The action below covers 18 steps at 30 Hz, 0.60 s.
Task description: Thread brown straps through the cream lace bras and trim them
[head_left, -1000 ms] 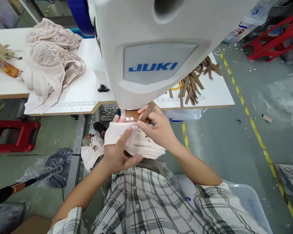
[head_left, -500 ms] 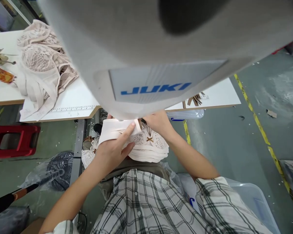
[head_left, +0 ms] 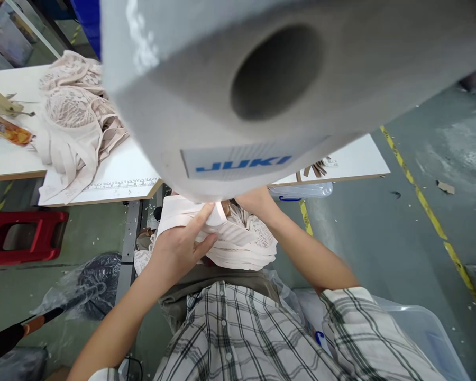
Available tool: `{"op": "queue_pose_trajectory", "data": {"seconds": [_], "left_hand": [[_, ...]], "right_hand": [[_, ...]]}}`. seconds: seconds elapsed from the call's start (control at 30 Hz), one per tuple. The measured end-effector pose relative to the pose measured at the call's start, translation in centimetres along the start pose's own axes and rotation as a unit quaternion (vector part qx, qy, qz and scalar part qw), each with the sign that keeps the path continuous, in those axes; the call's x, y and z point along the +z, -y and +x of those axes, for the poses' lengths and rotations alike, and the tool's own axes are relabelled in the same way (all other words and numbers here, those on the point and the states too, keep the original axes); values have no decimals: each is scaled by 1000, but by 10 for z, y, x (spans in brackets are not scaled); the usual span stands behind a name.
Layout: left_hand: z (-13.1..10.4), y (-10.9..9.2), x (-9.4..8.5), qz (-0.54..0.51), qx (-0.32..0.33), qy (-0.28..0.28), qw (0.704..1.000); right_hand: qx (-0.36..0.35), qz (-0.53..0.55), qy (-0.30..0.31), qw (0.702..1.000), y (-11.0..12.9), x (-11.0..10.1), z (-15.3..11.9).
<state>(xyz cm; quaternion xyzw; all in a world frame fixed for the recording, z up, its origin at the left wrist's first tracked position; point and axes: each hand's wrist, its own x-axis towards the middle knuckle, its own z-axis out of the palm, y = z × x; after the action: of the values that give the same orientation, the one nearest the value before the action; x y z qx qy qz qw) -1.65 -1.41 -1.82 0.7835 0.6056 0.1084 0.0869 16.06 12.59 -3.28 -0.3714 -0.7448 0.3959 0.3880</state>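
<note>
A pale pink lace bra (head_left: 238,238) lies bunched at the front of the sewing machine head (head_left: 162,143), its folded layers hanging over my lap. My left hand (head_left: 180,246) grips the bra's smooth band at the left, with the index finger and thumb on top of the cloth. My right hand (head_left: 256,203) is at the far side of the same bra, against the machine's underside. Its fingers are hidden beneath the machine head, as are the needle and the stitching spot.
Several more lace bras (head_left: 69,121) are heaped on the white table (head_left: 122,169) at the left, near an orange wrapper (head_left: 8,127). Brown strips (head_left: 315,169) lie on the right part. A red stool (head_left: 59,235) stands at left and a clear plastic bin (head_left: 424,328) at lower right.
The view has shifted, so the machine head sits lower. The bra's lace front and small brown bow have turned under pale folds. Both hands stay at nearly the same places on it.
</note>
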Motion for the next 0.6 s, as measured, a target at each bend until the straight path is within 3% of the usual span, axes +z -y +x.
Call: {"op": "queue_pose_trajectory", "data": {"seconds": [0.37,0.6], "left_hand": [[1,-4,-4,7,-21,11,1000],[3,-8,-5,-7,-33,13,999]], "right_hand": [[-37,-9,-17,999,0,-1,3],[-9,-4,-22,1000,-1,0,1]]}}
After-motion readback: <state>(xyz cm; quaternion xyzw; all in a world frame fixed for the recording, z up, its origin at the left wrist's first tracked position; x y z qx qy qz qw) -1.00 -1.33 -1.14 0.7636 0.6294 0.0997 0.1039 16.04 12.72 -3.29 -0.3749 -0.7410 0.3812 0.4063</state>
